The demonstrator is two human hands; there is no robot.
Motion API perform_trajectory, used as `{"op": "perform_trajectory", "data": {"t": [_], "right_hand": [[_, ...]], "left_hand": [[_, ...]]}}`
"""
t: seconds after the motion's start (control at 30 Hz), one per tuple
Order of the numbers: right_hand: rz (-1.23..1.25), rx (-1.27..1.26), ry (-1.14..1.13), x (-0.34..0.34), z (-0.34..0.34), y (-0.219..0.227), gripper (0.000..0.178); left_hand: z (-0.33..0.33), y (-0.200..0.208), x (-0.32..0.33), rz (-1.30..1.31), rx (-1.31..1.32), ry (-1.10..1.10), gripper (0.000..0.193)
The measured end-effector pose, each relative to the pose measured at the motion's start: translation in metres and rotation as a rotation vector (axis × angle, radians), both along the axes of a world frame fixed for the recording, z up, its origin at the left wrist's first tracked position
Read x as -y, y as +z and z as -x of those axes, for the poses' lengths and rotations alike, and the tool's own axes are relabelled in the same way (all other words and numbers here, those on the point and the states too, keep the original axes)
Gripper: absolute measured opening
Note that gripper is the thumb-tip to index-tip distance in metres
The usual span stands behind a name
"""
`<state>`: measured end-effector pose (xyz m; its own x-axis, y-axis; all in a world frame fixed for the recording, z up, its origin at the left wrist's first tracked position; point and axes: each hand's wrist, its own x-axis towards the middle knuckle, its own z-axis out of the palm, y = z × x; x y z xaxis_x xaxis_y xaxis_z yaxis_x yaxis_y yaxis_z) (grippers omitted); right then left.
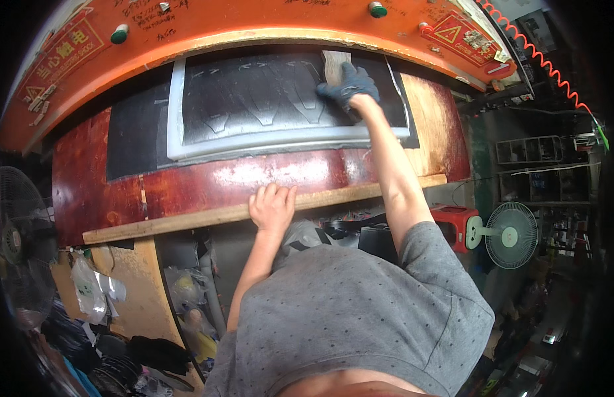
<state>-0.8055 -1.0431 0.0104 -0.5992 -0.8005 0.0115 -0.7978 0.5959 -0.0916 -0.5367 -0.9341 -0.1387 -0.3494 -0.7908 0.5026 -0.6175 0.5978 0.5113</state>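
My right hand, in a dark blue-grey glove, reaches over the far right part of a black mould plate. Its thumb is spread to the left and its fingers lie flat against a pale, streaked flat strip. That strip's lower end is partly hidden by the glove. Several raised, tapering shapes stand out on the plate's dark surface. A thick whitish border runs along the plate's front and left side. Bare, my left hand is closed over the wooden front edge of the red table, its fingers curled.
An orange machine body with warning labels overhangs the back of the red tabletop. A coiled red hose hangs at right. Fans stand at both sides, the pale one by a red stool. Plastic bags clutter the lower left.
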Motion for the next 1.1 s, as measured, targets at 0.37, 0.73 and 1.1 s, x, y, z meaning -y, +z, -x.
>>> {"op": "perform_trajectory", "data": {"t": [0.37,0.73,1.1], "right_hand": [[0.089,0.063,-0.138,-0.061,-0.045,-0.018,0.093],[0.117,0.014,-0.129,-0.108,0.054,-0.006,0.081],[0.072,-0.145,-0.141,-0.073,0.054,-0.019,0.077]], "left_hand": [[-0.039,0.001,-0.085,0.023,-0.034,-0.075,0.019],[-0.043,0.002,-0.085,-0.004,-0.037,-0.097,0.017],[-0.030,0.000,-0.047,0.084,-0.019,-0.024,0.022]]}}
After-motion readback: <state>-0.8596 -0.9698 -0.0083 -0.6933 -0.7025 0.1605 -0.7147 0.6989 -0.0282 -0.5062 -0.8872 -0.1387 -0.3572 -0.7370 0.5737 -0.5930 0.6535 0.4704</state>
